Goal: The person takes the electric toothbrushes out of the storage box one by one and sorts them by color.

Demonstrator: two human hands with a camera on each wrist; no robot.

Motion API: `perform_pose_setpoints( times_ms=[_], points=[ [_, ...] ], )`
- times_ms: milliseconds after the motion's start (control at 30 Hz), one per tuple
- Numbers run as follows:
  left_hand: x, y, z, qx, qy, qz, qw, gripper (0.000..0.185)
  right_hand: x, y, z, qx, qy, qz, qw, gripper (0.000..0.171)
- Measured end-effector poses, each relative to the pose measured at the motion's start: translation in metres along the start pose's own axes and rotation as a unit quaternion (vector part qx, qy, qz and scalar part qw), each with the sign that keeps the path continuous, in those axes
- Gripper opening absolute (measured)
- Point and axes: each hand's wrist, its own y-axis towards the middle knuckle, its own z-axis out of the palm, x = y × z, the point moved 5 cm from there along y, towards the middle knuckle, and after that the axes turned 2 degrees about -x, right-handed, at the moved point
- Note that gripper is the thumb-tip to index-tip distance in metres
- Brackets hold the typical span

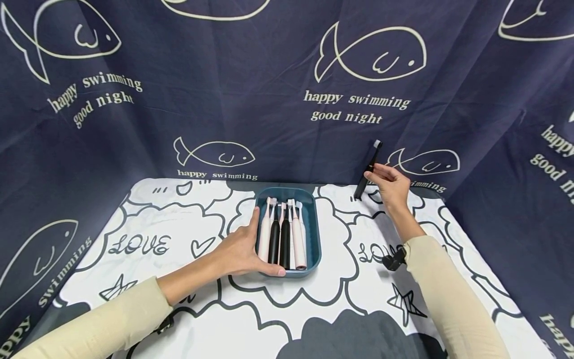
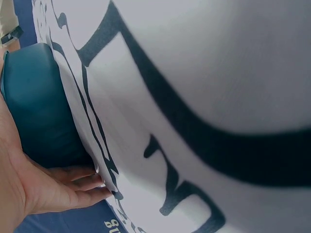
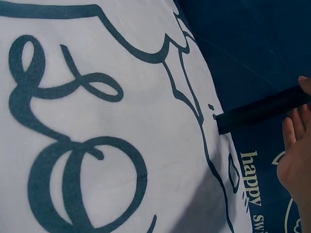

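Note:
A teal tray (image 1: 314, 234) sits mid-table and holds several pink and black electric toothbrushes (image 1: 284, 234) lying side by side. My left hand (image 1: 242, 249) holds the tray's near-left corner, with the thumb along the front rim and a finger up the left side. In the left wrist view the tray's wall (image 2: 34, 107) rests against my left hand (image 2: 48, 189). My right hand (image 1: 371, 175) pinches a black toothbrush (image 1: 373, 154) and holds it nearly upright, brush head up, at the table's far right. The right wrist view shows the black toothbrush handle (image 3: 257, 111) beside my right hand (image 3: 296, 150).
The table wears a white cloth (image 1: 179, 249) with black cartoon clouds and lettering. A navy curtain (image 1: 269, 99) printed with fish closes off the back and both sides. A black strap (image 1: 393, 259) shows at my right wrist.

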Motion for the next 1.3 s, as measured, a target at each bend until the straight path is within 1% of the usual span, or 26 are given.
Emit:
perform_pose_setpoints(
  times_ms=[133,300,400,667,967,1067,1233,1300],
  points=[
    [0.000,0.000,-0.001,-0.001,0.002,-0.002,1.0000,0.177,0.000,-0.001,-0.002,0.000,0.004,0.005,1.000,0.046],
    [-0.001,0.001,-0.001,-0.004,0.000,0.000,1.0000,0.178,0.002,-0.004,-0.004,0.005,0.041,0.015,0.999,0.045],
    [-0.001,0.001,-0.001,-0.005,-0.003,0.000,1.0000,0.179,0.004,-0.006,-0.006,0.010,0.053,0.017,0.998,0.045],
    [-0.002,0.002,-0.001,-0.005,-0.004,0.002,1.0000,0.179,0.009,-0.012,-0.009,0.024,0.059,0.010,0.998,0.050],
    [-0.002,0.002,-0.001,-0.009,-0.004,0.003,0.9999,0.179,0.016,-0.022,-0.015,0.035,0.050,0.007,0.998,0.047],
    [-0.001,0.002,-0.001,-0.007,-0.004,-0.001,1.0000,0.179,0.019,-0.027,-0.014,0.043,0.047,-0.002,0.998,0.043],
    [0.000,0.002,-0.001,-0.005,-0.006,-0.005,1.0000,0.180,0.022,-0.035,-0.009,0.062,0.047,-0.015,0.997,0.044],
    [0.001,0.001,0.000,-0.005,-0.007,-0.005,1.0000,0.180,0.023,-0.039,-0.006,0.068,0.045,-0.017,0.997,0.042]
  ],
)
